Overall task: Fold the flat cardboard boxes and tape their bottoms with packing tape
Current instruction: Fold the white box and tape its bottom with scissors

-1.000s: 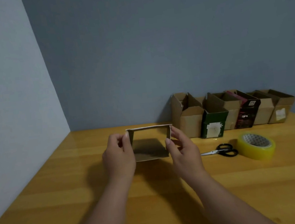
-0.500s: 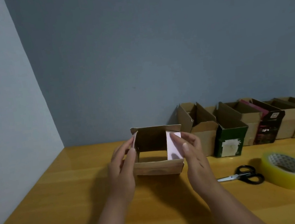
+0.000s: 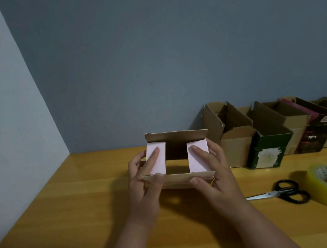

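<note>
cardboard box (image 3: 182,177) between both hands | left hand (image 3: 144,179), right hand (image 3: 213,171) gripped it, forefingers pinning side flaps | long flaps near/far

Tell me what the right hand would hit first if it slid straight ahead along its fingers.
Probably the far flap of the box: the right hand points away over the right pink flap toward it. Depth is unclear.
</note>
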